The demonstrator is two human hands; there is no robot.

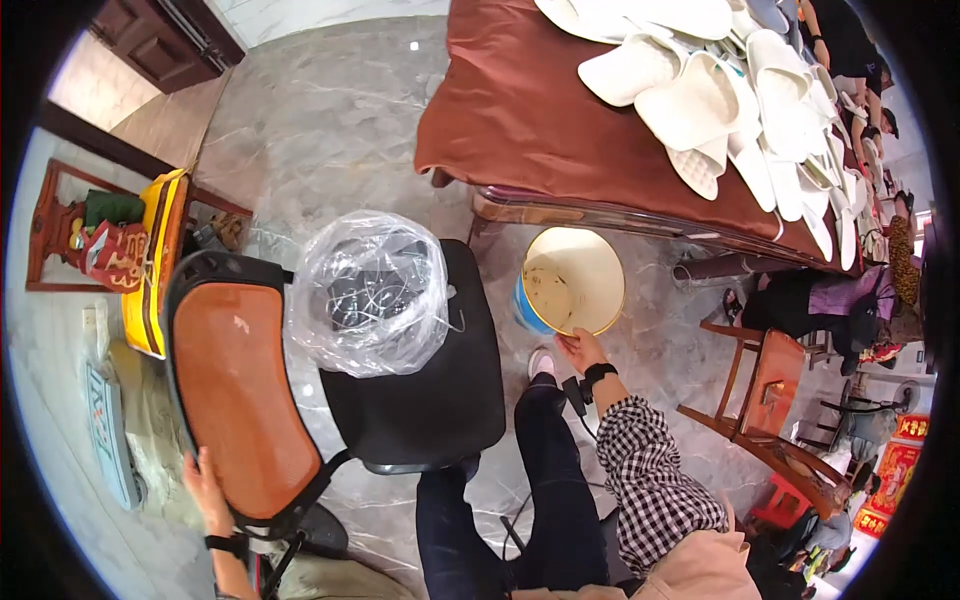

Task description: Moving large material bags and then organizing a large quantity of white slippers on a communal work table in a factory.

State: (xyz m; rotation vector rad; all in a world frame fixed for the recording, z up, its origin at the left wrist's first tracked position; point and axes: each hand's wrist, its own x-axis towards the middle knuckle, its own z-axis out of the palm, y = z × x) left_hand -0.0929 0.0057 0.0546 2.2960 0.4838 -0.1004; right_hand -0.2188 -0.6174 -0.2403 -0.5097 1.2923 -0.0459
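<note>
"Hands first: what do they have?"

"The right hand (583, 349) has thumb and fingers closed on the near rim of a bucket (597, 275). The left hand (205, 490) is at the outer edge of an office chair's (415, 420) back, fingers mostly straight; whether they hook round the frame, one cannot tell."

"And around them, biggest first?"

"A table (560, 213) at the upper right, under a brown cloth (530, 110), with white slippers (690, 100) heaped on top. Then the office chair, orange-brown back and black seat, and a wooden chair (765, 385) off to the right."

"Where is the bucket among all that?"

"On the grey floor (320, 110), between the two chairs and close to the table's near edge. It is blue outside and cream inside, with dark specks at the bottom."

"What stands in the way?"

"The table blocks the far side, and the office chair takes up the left. A clear plastic bag (425, 335) sits on its seat, with something dark inside, too tangled to name. Smaller still, the person's right shoe (541, 362) is just beside the bucket."
</note>
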